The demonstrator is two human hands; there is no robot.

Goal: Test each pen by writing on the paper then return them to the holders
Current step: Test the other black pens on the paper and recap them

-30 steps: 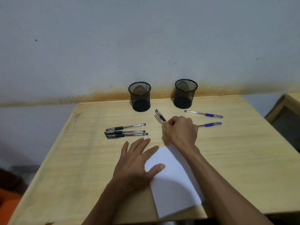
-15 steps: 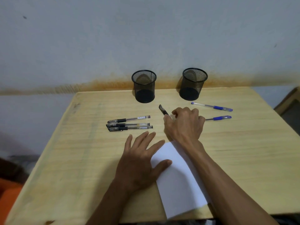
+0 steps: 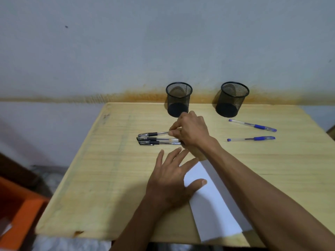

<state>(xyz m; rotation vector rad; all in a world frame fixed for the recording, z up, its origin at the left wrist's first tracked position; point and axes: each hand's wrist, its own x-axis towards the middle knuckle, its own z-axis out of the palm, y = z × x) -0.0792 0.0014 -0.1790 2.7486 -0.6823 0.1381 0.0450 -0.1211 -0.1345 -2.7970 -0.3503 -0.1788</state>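
The right hand [image 3: 192, 131] pinches the right end of the far black pen [image 3: 154, 134]; the pen lies left to right. The left hand [image 3: 170, 176] lies flat and open on the paper [image 3: 213, 211], nearer.

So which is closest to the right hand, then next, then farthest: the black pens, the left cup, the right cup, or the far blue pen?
From the right hand:
1. Black pens, just to its left, at its fingers.
2. Left cup, right behind it.
3. Right cup, back and to the right.
4. Far blue pen, out on the right.
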